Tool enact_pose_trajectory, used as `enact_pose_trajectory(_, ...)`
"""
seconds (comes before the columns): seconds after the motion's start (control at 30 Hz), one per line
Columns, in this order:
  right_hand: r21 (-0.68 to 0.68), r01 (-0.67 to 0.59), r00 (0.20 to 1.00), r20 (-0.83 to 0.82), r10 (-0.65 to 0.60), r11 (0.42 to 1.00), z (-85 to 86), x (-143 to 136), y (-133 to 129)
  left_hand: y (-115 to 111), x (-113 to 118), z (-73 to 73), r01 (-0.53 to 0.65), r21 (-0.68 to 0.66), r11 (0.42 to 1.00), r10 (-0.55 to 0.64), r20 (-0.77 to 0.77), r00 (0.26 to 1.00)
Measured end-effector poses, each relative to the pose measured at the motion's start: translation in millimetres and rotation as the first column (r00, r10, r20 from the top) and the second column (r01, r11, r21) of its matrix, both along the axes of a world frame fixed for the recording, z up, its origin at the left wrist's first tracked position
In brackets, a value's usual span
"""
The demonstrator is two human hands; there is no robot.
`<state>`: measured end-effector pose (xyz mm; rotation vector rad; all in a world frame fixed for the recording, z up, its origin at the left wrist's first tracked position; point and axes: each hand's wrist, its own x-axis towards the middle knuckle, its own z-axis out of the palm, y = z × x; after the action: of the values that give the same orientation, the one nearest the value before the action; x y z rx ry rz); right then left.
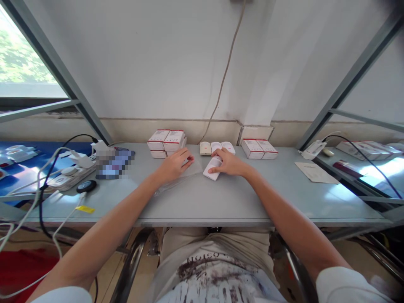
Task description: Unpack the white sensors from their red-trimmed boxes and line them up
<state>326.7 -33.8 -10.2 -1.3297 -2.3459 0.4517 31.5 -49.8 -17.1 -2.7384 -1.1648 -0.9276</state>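
My right hand grips a small white plastic device with rounded corners, held low over the table with its near end tilted to the left. My left hand is beside it, fingers curled in and thumb against the fingertips; whatever may be pinched there is hidden. Beneath and around that hand spreads a clear plastic bag. Just beyond the right hand, similar devices stand in a row: a cream one, a white one and another white one, partly covered by my fingers.
Stacked white-and-red boxes stand at the back left, with more boxes at the back right. Leftward lie a phone-like blurred object, a power strip, a black round puck and cables. A paper sheet lies right.
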Motion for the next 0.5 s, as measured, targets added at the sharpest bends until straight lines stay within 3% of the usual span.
enact_pose_trajectory(0.13,-0.065,0.071,0.995,-0.061,-0.075,0.995,8.7,1.9,-3.4,1.3,1.2,-2.8,0.026,0.005,1.0,-0.026,0.006,1.0)
enact_pose_trajectory(0.27,-0.044,0.105,0.969,-0.218,-0.112,0.993,10.2,4.3,-2.8,1.9,2.6,-5.9,0.055,0.033,0.998,-0.055,-0.003,0.998)
enact_pose_trajectory(0.5,-0.132,0.038,0.783,-0.612,-0.112,0.99,9.6,-1.0,-0.7,-3.8,6.2,-5.0,0.088,0.099,0.991,-0.086,-0.023,0.996)
